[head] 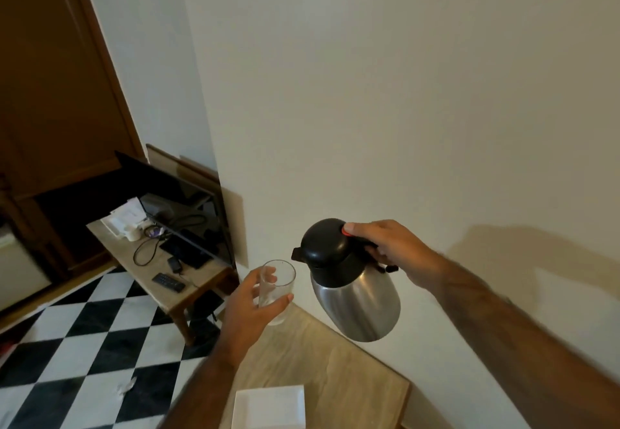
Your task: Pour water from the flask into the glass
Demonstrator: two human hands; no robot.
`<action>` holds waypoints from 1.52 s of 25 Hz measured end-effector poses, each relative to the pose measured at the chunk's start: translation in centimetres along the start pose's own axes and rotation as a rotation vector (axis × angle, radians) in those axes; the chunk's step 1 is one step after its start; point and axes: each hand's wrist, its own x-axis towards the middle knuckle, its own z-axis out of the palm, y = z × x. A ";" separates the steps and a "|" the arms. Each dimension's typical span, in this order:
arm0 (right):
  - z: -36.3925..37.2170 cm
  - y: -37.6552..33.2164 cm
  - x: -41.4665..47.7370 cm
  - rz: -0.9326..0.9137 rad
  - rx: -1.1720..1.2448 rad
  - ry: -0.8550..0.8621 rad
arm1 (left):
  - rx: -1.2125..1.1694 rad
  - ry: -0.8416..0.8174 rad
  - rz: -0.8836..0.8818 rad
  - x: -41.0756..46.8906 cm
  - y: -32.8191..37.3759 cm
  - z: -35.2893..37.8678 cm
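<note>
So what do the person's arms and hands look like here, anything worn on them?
Both forearms are bare as far as the frame shows, with no sleeves in view. The left hand and right hand carry no gloves, and no rings, watch or bands are visible. Both forearms are hairy. Motion blur softens the right forearm.

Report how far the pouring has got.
Done: both are lifted above the table. In hand: the right hand holds the flask by its handle, thumb on the red button; the left hand holds the glass beside the spout. Left: no stream visible, so the pour itself.
</note>
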 end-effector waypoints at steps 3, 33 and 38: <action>-0.3 -4.2 0.9 0.006 -0.149 -0.037 | -0.016 0.016 0.014 0.0 2.3 -0.2; 6.3 -17.2 4.7 -0.112 -1.096 -0.210 | -0.025 0.003 -0.007 -0.7 4.9 -1.5; 6.3 -17.8 4.6 -0.126 -1.110 -0.216 | -0.029 0.004 -0.023 -0.5 4.4 -1.2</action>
